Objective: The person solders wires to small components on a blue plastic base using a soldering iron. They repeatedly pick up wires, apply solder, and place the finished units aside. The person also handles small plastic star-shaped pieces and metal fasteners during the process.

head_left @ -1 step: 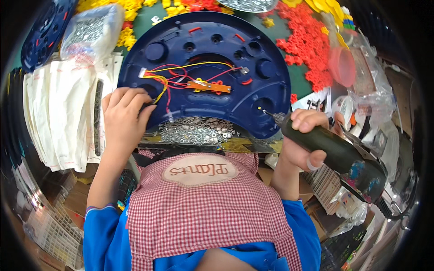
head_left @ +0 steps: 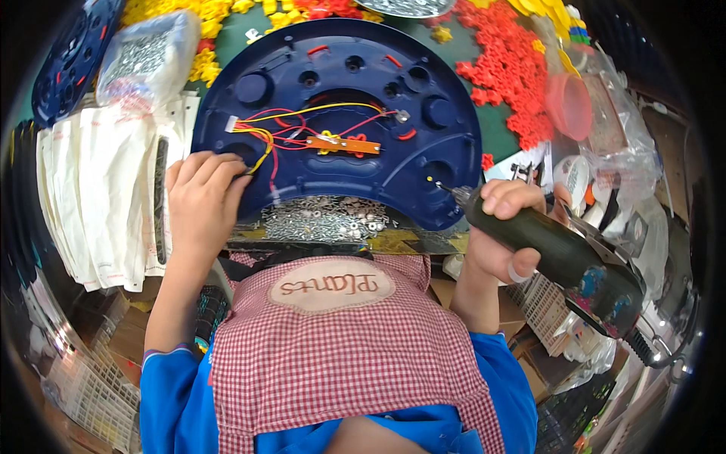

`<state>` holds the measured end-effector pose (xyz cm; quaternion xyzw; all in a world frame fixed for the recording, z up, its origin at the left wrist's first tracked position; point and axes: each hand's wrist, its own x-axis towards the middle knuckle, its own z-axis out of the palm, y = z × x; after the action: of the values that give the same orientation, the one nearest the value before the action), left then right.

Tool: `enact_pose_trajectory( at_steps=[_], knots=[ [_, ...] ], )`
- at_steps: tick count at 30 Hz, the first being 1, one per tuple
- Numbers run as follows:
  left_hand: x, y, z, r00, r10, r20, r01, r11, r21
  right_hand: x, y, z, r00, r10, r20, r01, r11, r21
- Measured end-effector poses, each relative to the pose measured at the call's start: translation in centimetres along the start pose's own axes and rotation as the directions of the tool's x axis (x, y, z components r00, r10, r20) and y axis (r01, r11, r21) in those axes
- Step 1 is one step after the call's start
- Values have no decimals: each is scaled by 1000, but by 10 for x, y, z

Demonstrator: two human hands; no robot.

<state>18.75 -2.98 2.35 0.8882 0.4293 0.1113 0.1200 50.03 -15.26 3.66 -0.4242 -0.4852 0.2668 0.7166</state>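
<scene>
A dark blue, curved plastic shell [head_left: 318, 178] lies hollow side up in front of me. My left hand [head_left: 203, 195] grips its left end, fingers bent over the rim; the fingertips are partly hidden. In my right hand [head_left: 508, 223] is a dark electric screwdriver [head_left: 556, 253], held slantwise. Its bit reaches over the round recess at the shell's right end, with a small yellowish tip there; whether it touches a screw I cannot tell. Inside the shell sit an orange circuit board [head_left: 344, 144], red and yellow wires [head_left: 270, 147] and a white connector [head_left: 231, 123].
Loose screws and washers [head_left: 325, 219] lie along the near table edge. Yellow pieces [head_left: 204, 66] and red plastic pieces [head_left: 507, 76] are heaped behind. A bag of screws [head_left: 147, 57] and white sheets [head_left: 102, 193] stand left. A pink bowl [head_left: 568, 106] is at right.
The whole view has shifted very slightly. Both hands, the screwdriver and the shell keep their places relative to each other.
</scene>
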Motion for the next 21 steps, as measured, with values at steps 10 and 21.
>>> enact_pose_trajectory(
  at_steps=[10, 21],
  knots=[
    [-9, -9, 13, 999, 28, -34, -27, 999, 29, -6, 14, 3, 996, 1, -94, 2, 999, 36],
    [28, 4, -28, 988, 44, -145, -118, 822, -557, -3, 23, -4, 997, 51, 49, -55, 996, 65]
  ],
)
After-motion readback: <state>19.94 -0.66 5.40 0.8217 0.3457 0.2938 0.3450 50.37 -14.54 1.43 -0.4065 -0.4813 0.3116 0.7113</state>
